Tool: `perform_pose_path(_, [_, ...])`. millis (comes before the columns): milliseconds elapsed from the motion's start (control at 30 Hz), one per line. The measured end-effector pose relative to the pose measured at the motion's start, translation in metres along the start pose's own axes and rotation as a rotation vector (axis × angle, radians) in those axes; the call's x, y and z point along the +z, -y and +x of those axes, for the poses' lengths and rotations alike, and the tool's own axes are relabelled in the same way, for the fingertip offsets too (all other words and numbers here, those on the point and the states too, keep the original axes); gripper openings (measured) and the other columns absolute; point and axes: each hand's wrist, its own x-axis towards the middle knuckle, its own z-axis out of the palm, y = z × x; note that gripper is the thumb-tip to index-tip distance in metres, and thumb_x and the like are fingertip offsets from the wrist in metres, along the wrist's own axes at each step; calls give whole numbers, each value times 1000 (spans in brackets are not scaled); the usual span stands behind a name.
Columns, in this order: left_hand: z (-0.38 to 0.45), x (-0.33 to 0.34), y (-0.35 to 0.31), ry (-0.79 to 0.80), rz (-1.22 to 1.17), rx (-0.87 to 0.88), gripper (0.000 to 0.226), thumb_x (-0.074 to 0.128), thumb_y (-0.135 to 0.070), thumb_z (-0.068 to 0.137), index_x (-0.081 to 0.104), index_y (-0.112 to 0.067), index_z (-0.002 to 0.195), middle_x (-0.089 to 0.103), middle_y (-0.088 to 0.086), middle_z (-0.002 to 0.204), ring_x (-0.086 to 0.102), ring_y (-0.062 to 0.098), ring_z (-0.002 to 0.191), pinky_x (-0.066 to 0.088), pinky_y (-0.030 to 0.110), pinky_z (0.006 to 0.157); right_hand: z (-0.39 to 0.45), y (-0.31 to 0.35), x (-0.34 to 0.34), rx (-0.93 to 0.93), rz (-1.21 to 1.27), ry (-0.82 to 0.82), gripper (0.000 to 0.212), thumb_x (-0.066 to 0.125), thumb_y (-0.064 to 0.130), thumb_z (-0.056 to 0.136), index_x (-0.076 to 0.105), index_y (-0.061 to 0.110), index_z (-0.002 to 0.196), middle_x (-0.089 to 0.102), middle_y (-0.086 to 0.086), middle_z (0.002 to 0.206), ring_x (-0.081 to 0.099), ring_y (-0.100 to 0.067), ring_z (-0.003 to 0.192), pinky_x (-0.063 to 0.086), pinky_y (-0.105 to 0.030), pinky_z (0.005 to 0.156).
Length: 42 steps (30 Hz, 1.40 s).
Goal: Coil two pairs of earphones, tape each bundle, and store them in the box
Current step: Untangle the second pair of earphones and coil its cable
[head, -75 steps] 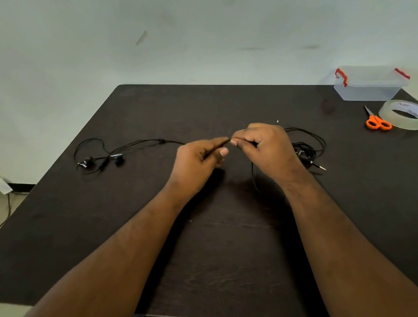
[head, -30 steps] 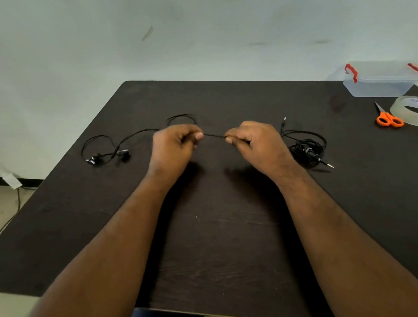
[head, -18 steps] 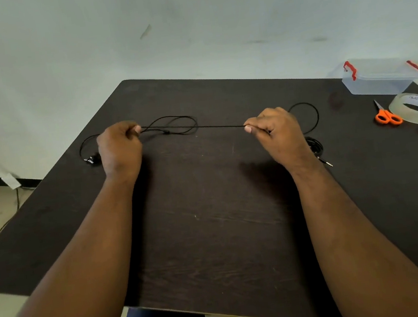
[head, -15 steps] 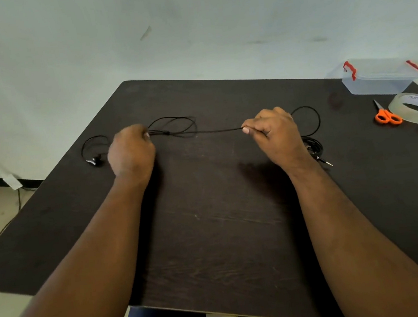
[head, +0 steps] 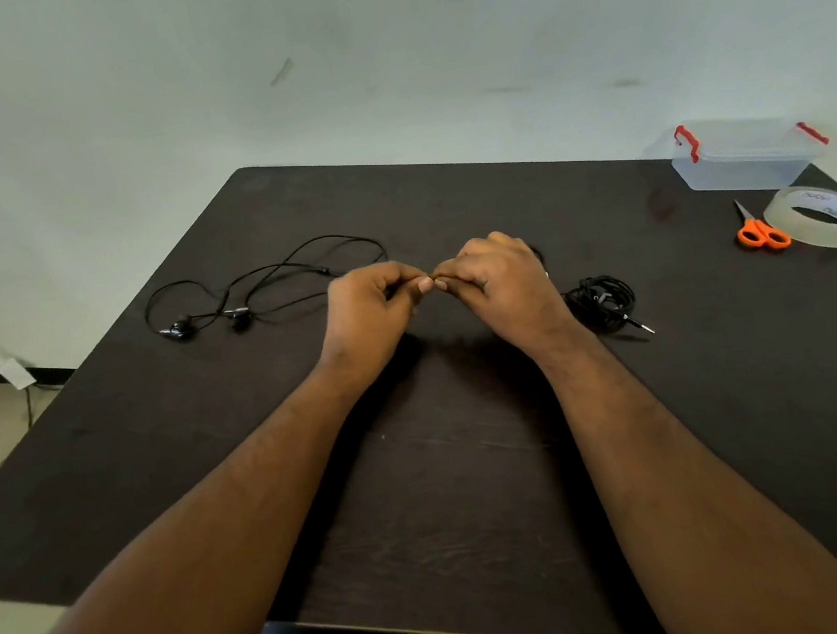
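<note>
**Thin cable, pinched at mid-frame**

Both hands meet just above the middle of the frame, over the dark desk (head: 425, 497). The left hand (head: 371, 303) and right hand (head: 498, 282) have fingers curled, thumb and forefinger tips nearly touching each other, each pinching the cable of the loose earphones (head: 259, 292). The short run between the fingertips is too fine to make out. The rest of that pair trails off to the left of the frame in slack loops, its earbuds lying on the desk.

The second earphones (head: 603, 300) sit in a rough dark heap just right of the right wrist, plug sticking out toward the lower right. At the upper right stand the clear box (head: 741, 164) with red clips, the orange scissors (head: 761, 231) and the tape roll (head: 822, 217), well apart from the hands.

The cable looks light, limp and springy; it likely tangles and unwinds unless each loop is held. Gripping near one end and gathering loops against the fingers seems safest, sparing the earbuds and plug joints.
</note>
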Motion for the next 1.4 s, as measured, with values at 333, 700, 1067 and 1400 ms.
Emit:
perform_pose_path(333, [32, -98, 63, -519, -34, -311, 10, 66, -19, 86, 69, -23, 78, 65, -3, 67, 59, 8, 60, 56, 30, 70, -3, -25, -27, 71, -14, -150, 17, 59, 25, 93, 74, 16, 91, 59, 1, 66, 50, -20, 64, 33, -25, 68])
perform_pose_path(700, [35, -96, 65, -543, 6, -287, 9, 67, -20, 85, 69, -23, 77, 65, -1, 68, 59, 13, 64, 57, 36, 71, -8, -24, -29, 93, -36, -99, 17, 61, 21, 92, 73, 13, 85, 59, 2, 65, 50, -19, 64, 31, -23, 67])
perform_pose_path(1067, [-3, -17, -1, -32, -262, -78, 44, 61, -4, 91, 56, -31, 126, 60, -4, 125, 69, 14, 77, 59, 30, 64, -7, 13, -9, 64, -38, -148, 14, 64, 22, 88, 74, 14, 83, 60, 1, 64, 44, -15, 61, 40, -29, 63])
perform_pose_path(1400, [7, -19, 10, -177, -160, -27, 10, 69, -1, 84, 73, -7, 92, 68, 0, 84, 62, -6, 74, 48, 8, 68, -9, 19, -22, 455, 401, 284, 11, 68, 23, 88, 75, 14, 89, 67, 5, 71, 61, -7, 65, 51, -27, 63])
